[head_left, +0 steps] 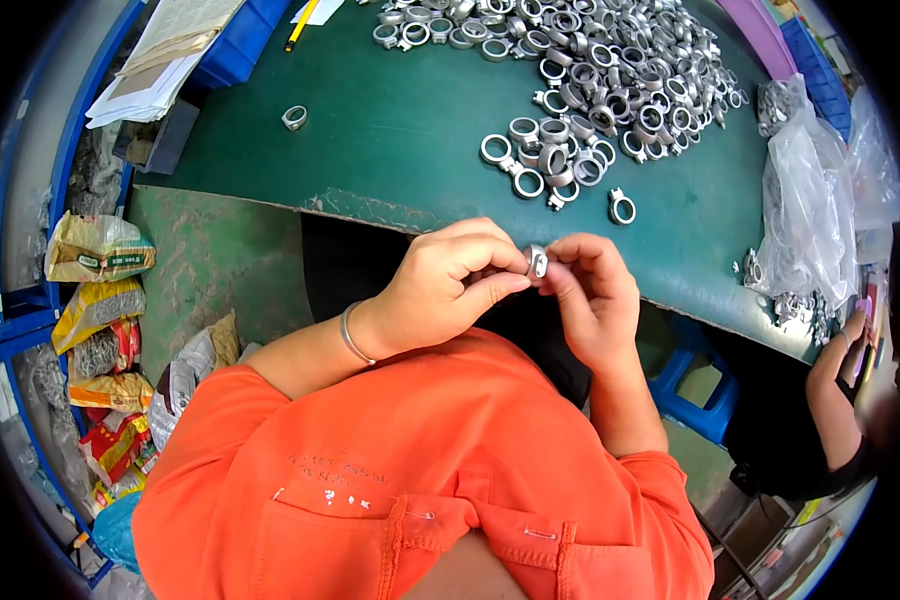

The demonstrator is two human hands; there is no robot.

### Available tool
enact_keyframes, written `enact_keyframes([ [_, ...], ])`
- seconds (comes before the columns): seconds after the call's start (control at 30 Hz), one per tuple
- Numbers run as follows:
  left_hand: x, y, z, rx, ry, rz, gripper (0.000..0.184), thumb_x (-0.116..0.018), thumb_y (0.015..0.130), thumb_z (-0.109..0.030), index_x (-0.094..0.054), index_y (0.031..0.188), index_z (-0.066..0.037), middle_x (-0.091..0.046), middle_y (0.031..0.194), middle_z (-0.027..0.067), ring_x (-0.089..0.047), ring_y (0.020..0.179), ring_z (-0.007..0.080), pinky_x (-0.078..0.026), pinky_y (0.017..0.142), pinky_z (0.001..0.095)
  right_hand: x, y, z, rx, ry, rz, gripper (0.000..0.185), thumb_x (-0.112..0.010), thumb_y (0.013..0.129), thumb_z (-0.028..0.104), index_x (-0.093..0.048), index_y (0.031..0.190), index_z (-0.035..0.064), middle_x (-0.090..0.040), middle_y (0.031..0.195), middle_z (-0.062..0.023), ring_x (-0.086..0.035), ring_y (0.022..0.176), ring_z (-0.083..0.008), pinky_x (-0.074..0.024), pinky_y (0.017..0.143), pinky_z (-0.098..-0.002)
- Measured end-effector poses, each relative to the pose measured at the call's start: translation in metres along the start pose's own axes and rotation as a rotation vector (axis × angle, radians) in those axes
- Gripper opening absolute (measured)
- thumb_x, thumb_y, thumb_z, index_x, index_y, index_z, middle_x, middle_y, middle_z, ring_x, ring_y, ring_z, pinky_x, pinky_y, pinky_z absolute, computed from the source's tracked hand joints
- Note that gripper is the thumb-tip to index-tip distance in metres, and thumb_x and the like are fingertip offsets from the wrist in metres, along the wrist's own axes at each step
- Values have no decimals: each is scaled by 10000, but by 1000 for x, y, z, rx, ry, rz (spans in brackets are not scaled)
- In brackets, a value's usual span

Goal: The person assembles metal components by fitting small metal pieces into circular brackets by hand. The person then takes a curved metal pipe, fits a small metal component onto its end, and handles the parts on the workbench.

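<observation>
With twelve o'clock at the far side of the view, packed bags (pixel 100 250) are stacked on the left, from eight to ten o'clock, beside a green desk (pixel 390 120). Towards eleven, a lone metal ring (pixel 291 125) is placed on the desk, well apart from all others; whether it has been finished or merely set aside cannot be told. Beyond it a yellow pencil (pixel 295 28) is laid. Near the centre, slightly towards two o'clock, one small ring (pixel 538 262) is held just off the desk's near edge: it is pinched between the thumb and fingers of the left hand (pixel 450 265), and its other side is gripped by the closed fingertips of the right hand (pixel 598 290). By appearances, only this piece is being worked on. At one o'clock, a small cluster (pixel 553 158) of rings is spread in front of a large heap (pixel 630 80), and at two a single ring (pixel 614 203) is left by itself. Most pieces are thus gathered here, though which have been handled and which are left is not shown. Between two and three, a clear plastic bag (pixel 805 190) is rested on the desk; just past three, another person's arm (pixel 835 400) is seen.
</observation>
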State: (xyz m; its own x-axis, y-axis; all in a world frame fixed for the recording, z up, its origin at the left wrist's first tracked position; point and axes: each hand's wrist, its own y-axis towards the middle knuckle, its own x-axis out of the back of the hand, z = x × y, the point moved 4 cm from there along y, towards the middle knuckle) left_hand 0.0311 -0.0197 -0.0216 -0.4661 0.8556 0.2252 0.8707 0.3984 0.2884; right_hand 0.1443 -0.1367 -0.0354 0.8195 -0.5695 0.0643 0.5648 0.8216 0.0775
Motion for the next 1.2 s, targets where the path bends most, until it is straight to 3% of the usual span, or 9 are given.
enact_keyframes([
  [0.2, -3, -1, -8, -142, 116, 9, 93, -668, 747, 32, -616, 819, 3, -610, 814, 86, -585, 694, 144, -476, 598, 251, 2, 1, -6, -223, 333, 233, 232, -529, 879, -15, -528, 1111, -23, -627, 890, -81, -606, 746, -113, -502, 644, -223],
  [0.3, -1, -4, -4, 44, 29, -39, 111, -656, 775, 21, -592, 864, 6, -616, 823, 85, -601, 702, 130, -492, 614, 235, -2, 3, -3, -91, 547, 186, 239, -550, 851, -44, -527, 1088, -23, -613, 974, -133, -612, 845, -166, -517, 716, -266],
  [0.37, -2, -9, 12, 313, -358, -101, 102, -631, 804, 10, -562, 880, 8, -614, 839, 57, -622, 755, 107, -509, 615, 210, -1, 3, -3, -54, 645, 150, 273, -573, 808, -89, -515, 1065, -22, -586, 1042, -176, -603, 918, -221, -516, 783, -319],
  [0.53, -4, -8, 12, 361, -571, 9, 234, -622, 809, 45, -495, 1003, 16, -600, 942, 96, -621, 833, 142, -527, 707, 244, -2, -2, -1, -6, 632, 75, 299, -628, 743, -114, -537, 1009, -11, -593, 1061, -180, -604, 952, -238, -514, 804, -333],
  [0.6, -6, -10, 15, 369, -543, 49, 315, -646, 782, 58, -476, 1044, 15, -578, 998, 103, -608, 904, 148, -521, 751, 249, -3, -4, 6, 242, 10, 186, 265, -668, 702, -97, -579, 935, -7, -618, 1035, -160, -617, 932, -237, -511, 784, -316],
  [0.67, -4, -15, 18, 369, -418, 122, 330, -658, 770, 51, -483, 1047, 14, -573, 986, 87, -613, 891, 145, -524, 741, 247, -6, 0, 21, 310, -87, 305, 246, -689, 680, -66, -627, 907, 6, -629, 1036, -140, -626, 902, -250, -507, 766, -314],
  [0.83, -1, -16, 10, 78, 113, 256, 182, -679, 720, -9, -598, 883, 2, -587, 956, 96, -639, 790, 181, -540, 672, 256, 8, 22, 24, 518, -582, 0, 237, -595, 735, -96, -616, 949, 4, -585, 841, -130, -579, 733, -262, -477, 641, -312],
  [0.93, -9, -23, 13, -187, 448, 195, 218, -664, 713, -4, -607, 924, 2, -598, 995, 112, -632, 816, 237, -536, 706, 298, 7, 42, 25, 494, -798, -119, 241, -612, 742, -56, -613, 962, 42, -549, 803, -84, -519, 709, -251, -434, 624, -320],
  [1.2, -9, -23, 21, -206, 463, 139, 193, -627, 724, 20, -624, 917, 9, -626, 981, 146, -623, 823, 280, -526, 724, 326, 12, 47, 17, 510, -832, -111, 196, -642, 716, -34, -583, 886, 43, -546, 798, -71, -510, 713, -254, -428, 637, -332],
])
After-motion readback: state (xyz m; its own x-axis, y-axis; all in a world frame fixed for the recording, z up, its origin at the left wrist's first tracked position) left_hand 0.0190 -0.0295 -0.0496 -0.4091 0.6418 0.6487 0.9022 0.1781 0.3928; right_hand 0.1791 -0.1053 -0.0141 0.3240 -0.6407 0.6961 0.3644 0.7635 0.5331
